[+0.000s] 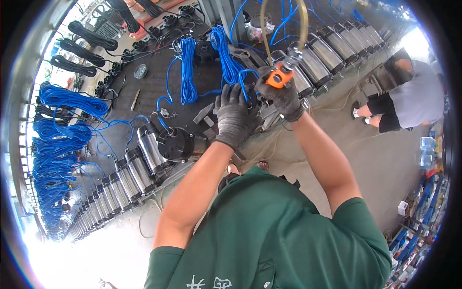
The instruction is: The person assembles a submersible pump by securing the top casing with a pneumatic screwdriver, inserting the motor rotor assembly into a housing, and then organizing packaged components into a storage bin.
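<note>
Orange-and-silver air tool [279, 77], gripped in my right hand [286, 101], slanted forward and rightward, just right of my left hand [234, 115], palm-down near a blue cable coil [226, 55], any grip hidden.

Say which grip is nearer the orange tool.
Right: the right grip holds the orange tool; the left grip is apart from it, to its left and lower in the picture.

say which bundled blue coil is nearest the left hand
The rightmost coil: its lower end lies by the left hand; other coils sit farther left.
</note>
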Demonstrator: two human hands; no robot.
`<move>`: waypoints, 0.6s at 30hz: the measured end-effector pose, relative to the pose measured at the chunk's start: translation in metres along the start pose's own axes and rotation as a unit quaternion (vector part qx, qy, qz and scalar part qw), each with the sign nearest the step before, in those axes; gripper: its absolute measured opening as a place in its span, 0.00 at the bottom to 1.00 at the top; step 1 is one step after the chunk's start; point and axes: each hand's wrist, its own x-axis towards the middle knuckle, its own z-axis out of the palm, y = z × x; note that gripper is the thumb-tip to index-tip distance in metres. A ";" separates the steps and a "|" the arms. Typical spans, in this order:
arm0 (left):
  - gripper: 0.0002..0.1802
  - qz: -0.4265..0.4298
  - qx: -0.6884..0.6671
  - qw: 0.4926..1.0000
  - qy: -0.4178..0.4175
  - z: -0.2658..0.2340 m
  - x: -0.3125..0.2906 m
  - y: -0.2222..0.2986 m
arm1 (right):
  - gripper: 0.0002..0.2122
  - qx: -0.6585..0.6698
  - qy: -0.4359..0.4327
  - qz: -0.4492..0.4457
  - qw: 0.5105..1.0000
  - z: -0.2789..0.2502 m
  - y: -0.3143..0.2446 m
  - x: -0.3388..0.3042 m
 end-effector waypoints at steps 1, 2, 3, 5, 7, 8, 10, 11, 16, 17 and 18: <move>0.52 -0.005 0.018 1.000 0.005 0.006 0.000 -0.002 | 0.20 0.035 -0.046 0.026 0.998 0.000 -0.005 0.005; 0.51 -0.007 0.037 0.999 0.012 0.009 0.002 -0.002 | 0.20 0.070 -0.091 0.049 0.992 0.003 -0.008 0.010; 0.45 -0.002 0.019 0.998 0.051 0.013 0.004 0.000 | 0.20 0.044 -0.073 0.000 0.996 0.007 -0.002 0.010; 0.44 0.016 0.024 0.998 0.050 0.011 0.006 -0.002 | 0.18 0.136 -0.120 0.057 0.982 0.009 0.012 0.019; 0.44 0.039 0.023 0.998 0.053 0.004 0.005 -0.015 | 0.15 -0.173 -0.149 -0.035 0.973 0.019 0.000 0.016; 0.46 0.061 0.021 0.997 0.048 0.003 0.011 -0.022 | 0.15 -0.171 -0.148 -0.035 0.973 0.021 0.002 0.015; 0.50 0.090 0.018 0.996 0.014 0.000 0.009 -0.030 | 0.15 -0.248 -0.075 -0.022 0.966 0.033 0.005 0.017; 0.50 0.088 0.021 0.996 0.014 0.001 0.009 -0.030 | 0.14 -0.257 -0.074 -0.014 0.963 0.033 -0.004 0.013; 0.46 0.106 -0.040 0.993 0.035 0.000 0.006 -0.031 | 0.19 -0.247 -0.077 0.048 0.965 0.033 -0.013 0.009; 0.44 0.116 -0.002 0.992 0.041 -0.002 0.004 -0.033 | 0.21 -0.223 -0.048 -0.002 0.974 0.035 -0.018 0.008; 0.44 0.114 0.000 0.993 0.041 0.000 0.001 -0.033 | 0.23 -0.198 -0.018 -0.053 0.979 0.036 -0.019 0.008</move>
